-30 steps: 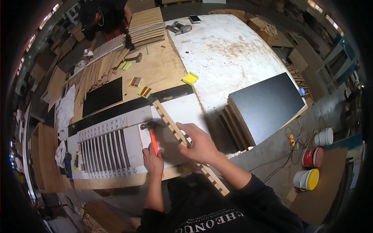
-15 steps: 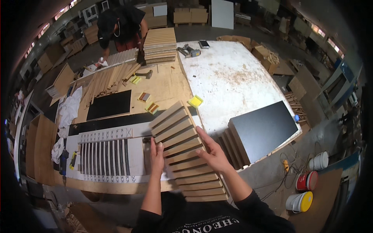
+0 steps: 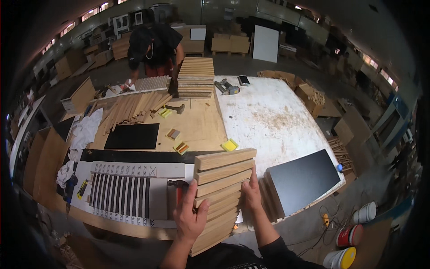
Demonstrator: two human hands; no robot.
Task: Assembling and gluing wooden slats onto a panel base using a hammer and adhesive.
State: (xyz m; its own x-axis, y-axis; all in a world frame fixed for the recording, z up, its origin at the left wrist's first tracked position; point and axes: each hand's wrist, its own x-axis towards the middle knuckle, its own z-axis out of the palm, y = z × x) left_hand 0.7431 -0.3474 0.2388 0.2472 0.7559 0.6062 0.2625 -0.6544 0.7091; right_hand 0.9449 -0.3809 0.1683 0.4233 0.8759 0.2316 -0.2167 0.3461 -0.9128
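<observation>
A slatted wooden panel [image 3: 224, 193] stands tilted up in front of me, its pale slats spaced with narrow gaps. My left hand [image 3: 191, 216] grips its left edge, thumb on the slat faces and fingers along the side. Along the right edge, my right hand [image 3: 252, 190] is closed on the panel too, with its fingers partly hidden. Just left of the panel lies a hammer [image 3: 179, 188] with a red part, partly covered by my left hand. Beside it on the bench is a marked white board with a row of black strips [image 3: 120, 193].
A dark-topped stack of boards [image 3: 305, 181] sits at the right. Farther back are loose wooden strips [image 3: 134, 107], a stack of slatted panels [image 3: 195, 76], a nail gun [image 3: 227, 87] and small yellow boxes [image 3: 230, 145]. A person [image 3: 154, 49] works across the bench. Buckets [image 3: 349, 235] stand on the floor.
The panel has been turned from a leftward slant to more upright, its top end now facing right. My right hand has moved down its edge, and my left hand has moved lower. The view has tilted up.
</observation>
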